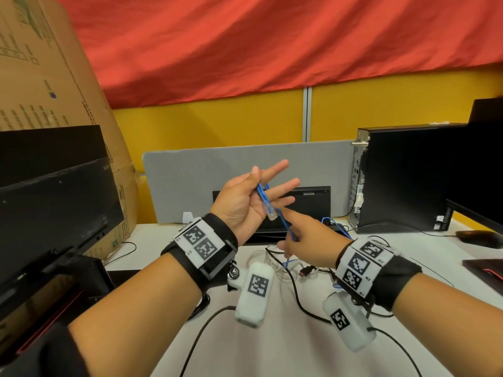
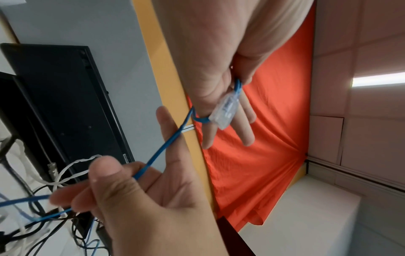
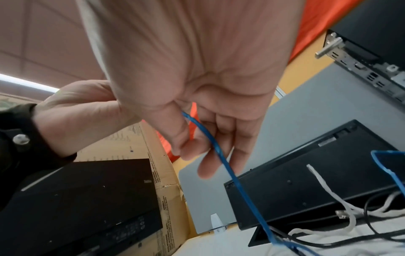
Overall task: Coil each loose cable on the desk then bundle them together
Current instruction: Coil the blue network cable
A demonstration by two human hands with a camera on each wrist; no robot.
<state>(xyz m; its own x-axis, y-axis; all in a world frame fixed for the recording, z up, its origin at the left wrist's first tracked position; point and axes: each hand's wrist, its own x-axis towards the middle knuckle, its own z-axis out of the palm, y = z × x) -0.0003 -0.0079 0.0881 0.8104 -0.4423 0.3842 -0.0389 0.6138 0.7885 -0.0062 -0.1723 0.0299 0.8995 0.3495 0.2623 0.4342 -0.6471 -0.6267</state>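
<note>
A blue network cable [image 1: 284, 223] runs between both hands above the white desk [image 1: 272, 346]. My left hand [image 1: 253, 202] is raised palm up with fingers straight, and its thumb pinches the cable against the fingers. The cable's clear plug [image 1: 270, 212] dangles over the palm, seen close as the plug [image 2: 225, 112]. Lower and to the right, my right hand [image 1: 307, 240] pinches the cable [image 2: 166, 147] between thumb and fingers. From the right hand [image 3: 208, 86] the cable [image 3: 230, 173] drops to the desk. A white cable [image 1: 272, 263] and a black cable [image 1: 296, 297] lie tangled there.
A black computer tower [image 1: 402, 175] stands at the right, with a mouse [image 1: 479, 238] in front. Black monitors [image 1: 54, 202] and a cardboard box [image 1: 49, 63] fill the left. A grey panel [image 1: 190, 180] and a leaning black keyboard [image 1: 307, 205] stand behind the cables.
</note>
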